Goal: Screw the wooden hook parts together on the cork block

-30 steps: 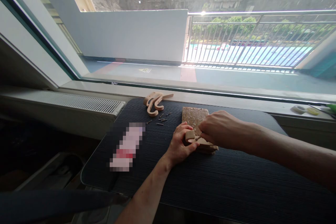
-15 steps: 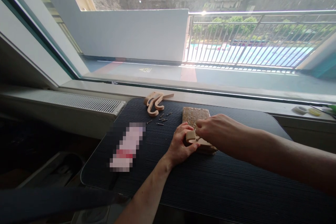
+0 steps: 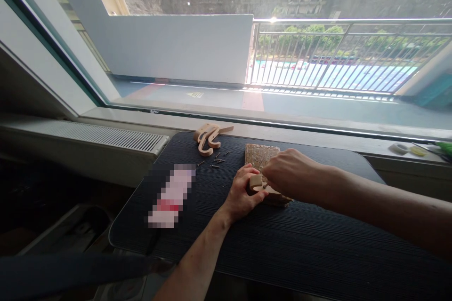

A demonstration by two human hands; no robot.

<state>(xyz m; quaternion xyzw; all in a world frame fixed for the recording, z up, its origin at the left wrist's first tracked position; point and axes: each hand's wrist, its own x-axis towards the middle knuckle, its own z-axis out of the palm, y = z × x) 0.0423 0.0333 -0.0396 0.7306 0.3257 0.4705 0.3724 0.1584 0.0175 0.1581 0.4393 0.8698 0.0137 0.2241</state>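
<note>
My left hand [image 3: 243,194] is closed around the curled end of a pale wooden hook [image 3: 256,182], thumb in front and fingers behind. The hook lies on a rough block of pressed board [image 3: 261,155]. My right hand [image 3: 287,171] forms a fist just right of the curl. What it grips is mostly hidden; a small metal shaft or screw [image 3: 264,186] shows below the fist, by the hook.
Several more wooden hooks [image 3: 209,139] lie at the back of the black table [image 3: 197,225], with loose screws [image 3: 216,162] nearby. A blurred pink-white packet [image 3: 173,197] rests on the left. Tape rolls [image 3: 399,149] sit on the windowsill at right.
My right fist has turned and shifted slightly left above the hook. My left hand stays around the curl, and the block has hardly moved.
</note>
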